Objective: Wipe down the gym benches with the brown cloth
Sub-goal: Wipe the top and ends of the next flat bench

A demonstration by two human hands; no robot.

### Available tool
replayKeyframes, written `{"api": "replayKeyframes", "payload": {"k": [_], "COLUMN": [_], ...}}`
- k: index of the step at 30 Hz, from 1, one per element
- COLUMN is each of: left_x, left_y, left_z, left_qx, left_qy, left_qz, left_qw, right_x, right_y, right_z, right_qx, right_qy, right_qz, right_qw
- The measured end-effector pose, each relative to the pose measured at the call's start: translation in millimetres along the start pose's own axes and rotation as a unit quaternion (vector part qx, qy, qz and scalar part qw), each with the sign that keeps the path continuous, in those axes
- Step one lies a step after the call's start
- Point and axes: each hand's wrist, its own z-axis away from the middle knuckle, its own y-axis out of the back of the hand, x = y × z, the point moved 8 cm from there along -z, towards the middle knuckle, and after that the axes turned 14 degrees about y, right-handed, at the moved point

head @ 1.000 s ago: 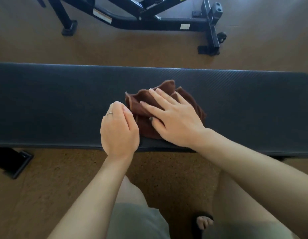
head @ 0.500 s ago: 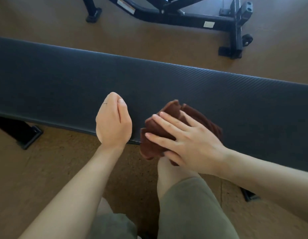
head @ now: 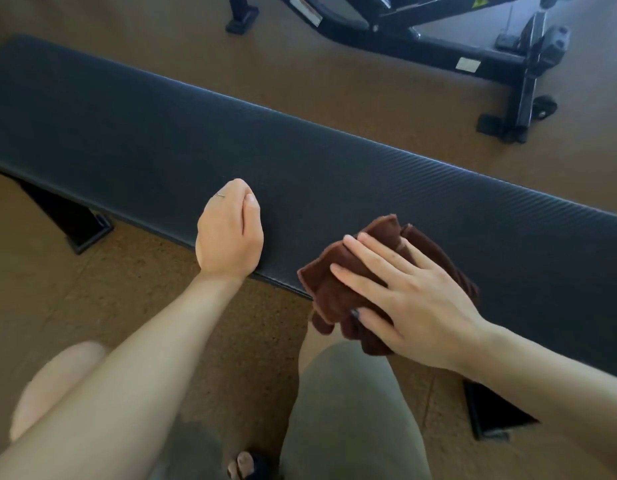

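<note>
A long black padded gym bench (head: 334,174) runs across the view from upper left to right. The crumpled brown cloth (head: 326,282) lies on the bench's near edge, partly hanging over it. My right hand (head: 411,299) presses flat on the cloth with straight, spread fingers. My left hand (head: 229,230) rests on the bench's near edge to the left of the cloth, fingers curled into a loose fist, holding nothing. A thin ring shows on one left finger.
A second black bench frame (head: 473,50) with feet and a small wheel stands on the brown floor beyond. The near bench's black legs (head: 71,216) show at left and lower right (head: 490,414). My knees and a sandalled foot (head: 244,465) are below.
My right hand has slid the cloth from the bench's middle toward the near edge and rightward, so it now overhangs. The left hand stays fisted on the pad. My view has shifted right.
</note>
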Motion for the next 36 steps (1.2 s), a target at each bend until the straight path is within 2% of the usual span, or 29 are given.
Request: {"api": "replayKeyframes", "payload": {"k": [3, 7, 10, 13, 15, 17, 20, 24, 27, 30, 33, 36], "left_x": [-1, 1, 2, -3, -15, -25, -25, -29, -31, -31, -28, -25], "left_y": [1, 6, 15, 32, 39, 39, 34, 32, 35, 34, 30, 29], "left_z": [0, -1, -5, -26, -45, -55, -50, -55, -54, -55, -54, -51], "left_qx": [0.011, 0.017, 0.003, 0.038, 0.053, 0.055, 0.059, 0.074, 0.090, 0.081, 0.055, 0.018], "left_qy": [0.002, -0.021, -0.040, -0.061, -0.037, -0.012, -0.033, -0.018, -0.005, -0.007, -0.034, -0.070], "left_qz": [0.008, 0.047, 0.072, -0.022, -0.040, -0.014, -0.004, -0.028, -0.024, -0.038, -0.057, -0.072], "left_qw": [1.000, 0.999, 0.997, 0.997, 0.997, 0.998, 0.998, 0.997, 0.996, 0.996, 0.996, 0.995], "right_x": [18, 41, 29, -2, -11, -2, 21, 56, 65, 74, 99, 112], "right_y": [3, 10, 12, 5, 0, 1, 7, 14, 17, 18, 19, 20], "right_z": [-66, -140, -123, -80, -67, -78, -129, -225, -261, -243, -186, -114], "right_qx": [0.020, 0.039, 0.056, 0.038, 0.016, 0.005, 0.017, 0.038, 0.045, 0.079, 0.101, 0.087], "right_qy": [-0.011, -0.085, -0.102, -0.092, -0.092, -0.095, -0.099, -0.141, -0.143, -0.147, -0.220, -0.290], "right_qz": [-0.009, -0.003, -0.010, -0.020, -0.029, -0.044, -0.048, -0.028, -0.032, -0.040, -0.032, -0.038], "right_qw": [1.000, 0.996, 0.993, 0.995, 0.995, 0.994, 0.994, 0.989, 0.988, 0.985, 0.970, 0.952]}}
